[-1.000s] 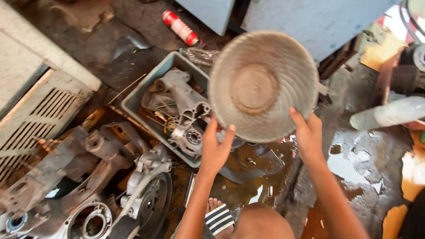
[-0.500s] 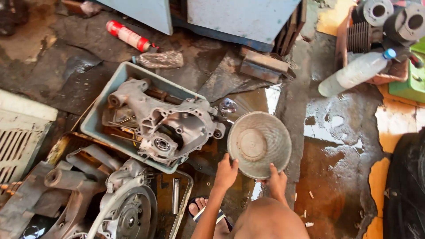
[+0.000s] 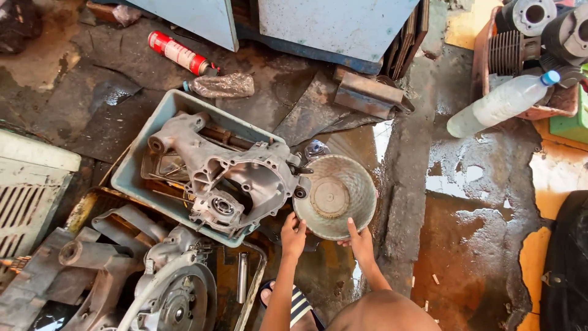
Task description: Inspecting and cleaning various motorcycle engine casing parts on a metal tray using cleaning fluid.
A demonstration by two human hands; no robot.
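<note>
A round, dirty metal bowl [image 3: 335, 196] rests low on the wet floor, right beside a grey plastic tray [image 3: 131, 162]. My left hand [image 3: 293, 235] grips the bowl's near-left rim and my right hand [image 3: 361, 243] grips its near-right rim. Inside the tray lies a large aluminium engine casing [image 3: 236, 178], whose right end touches the bowl's left edge.
More engine casings [image 3: 165, 288] lie at the lower left, with a white grille [image 3: 27, 196] at the far left. A red spray can [image 3: 178, 53] and blue-grey panels [image 3: 331, 24] sit at the top. A plastic bottle [image 3: 499, 104] and engine cylinders [image 3: 539, 30] are at the upper right.
The bowl has come down from near the camera to floor level beside the tray, with both hands still on its rim. The view has shifted right.
</note>
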